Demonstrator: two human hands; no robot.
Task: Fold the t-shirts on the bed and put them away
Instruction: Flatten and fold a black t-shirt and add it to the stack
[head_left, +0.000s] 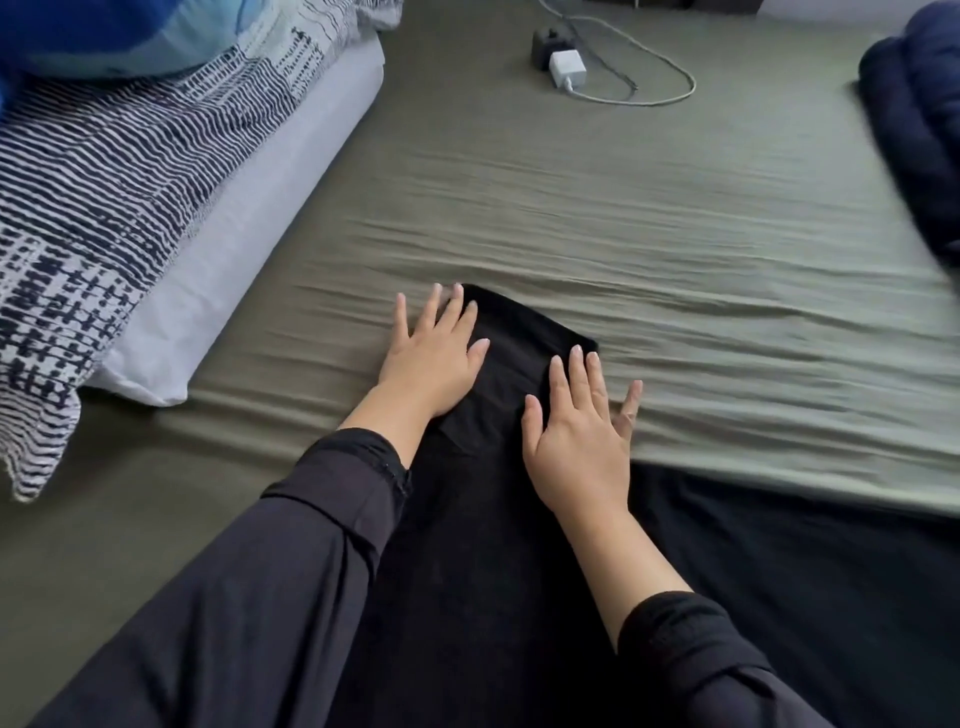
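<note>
A black t-shirt (519, 358) lies folded into a narrow strip on the olive-green bed sheet (675, 234), running from the bed's near edge away from me. My left hand (434, 358) lies flat with straight fingers on the strip's left side, fingertips near its far corner. On the right side rests my right hand (582, 436), also flat, fingers spread, with the little finger on the sheet. The shirt's near part is hidden between my dark sleeves.
A pillow in a blue-and-white patterned cover (104, 208) lies at the left. At the far middle sit a white charger (567, 69) and its looped cable (670, 88). A dark navy bundle of fabric (919, 130) lies at the right edge.
</note>
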